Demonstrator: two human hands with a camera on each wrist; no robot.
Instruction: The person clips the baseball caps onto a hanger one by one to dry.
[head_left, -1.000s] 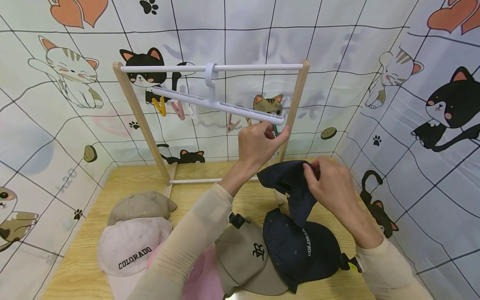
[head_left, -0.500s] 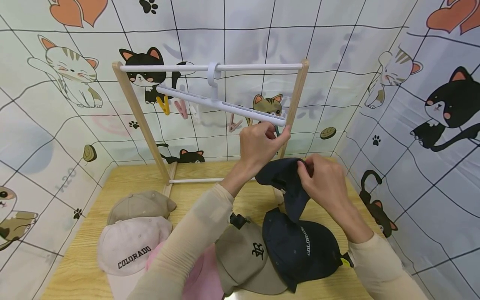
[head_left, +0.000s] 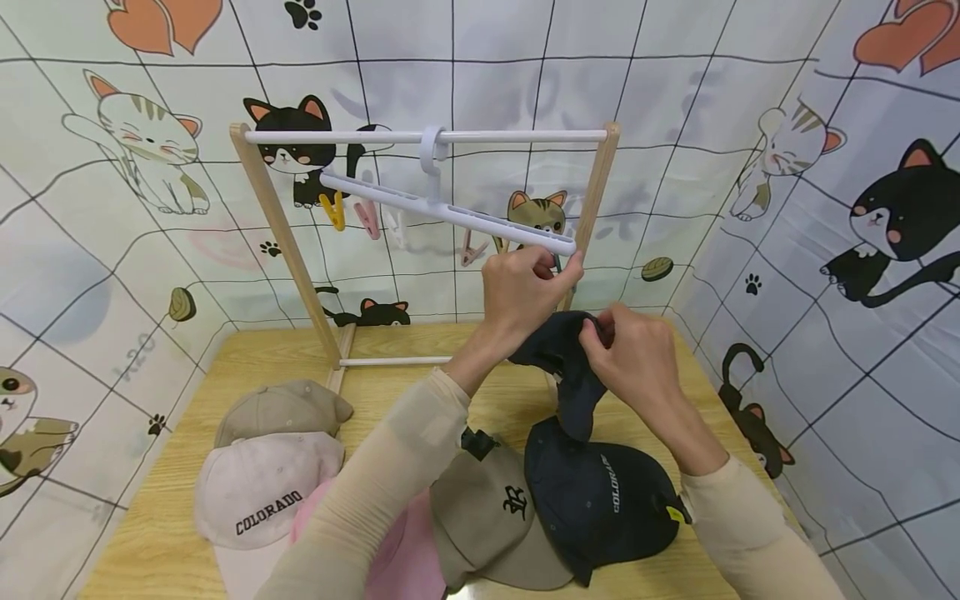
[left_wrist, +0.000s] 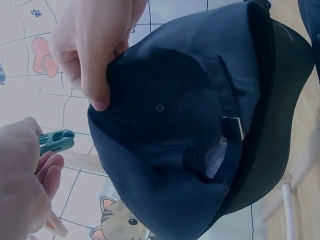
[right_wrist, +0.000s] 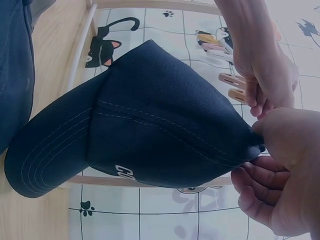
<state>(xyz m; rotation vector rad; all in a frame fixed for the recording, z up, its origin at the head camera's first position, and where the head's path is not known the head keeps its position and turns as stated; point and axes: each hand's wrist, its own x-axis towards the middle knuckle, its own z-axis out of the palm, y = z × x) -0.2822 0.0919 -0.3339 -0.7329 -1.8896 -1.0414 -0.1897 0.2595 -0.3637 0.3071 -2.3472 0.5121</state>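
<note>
Along the bottom of the frame, from left to right, 5 caps [head_left: 262,479] are laid on the table [head_left: 390,396]. In the upper middle, a white hanger [head_left: 487,223] is hung, its right end low. Near that end, a teal clip [left_wrist: 57,141] is pinched by the left hand [head_left: 521,287]; whether its mouth is spread cannot be told. Right of centre, a navy cap [right_wrist: 150,120] is gripped by the right hand [head_left: 633,354], below the clip. Apparently the cap is being lined up; next, the clip should be squeezed and the cap's edge fed in.
</note>
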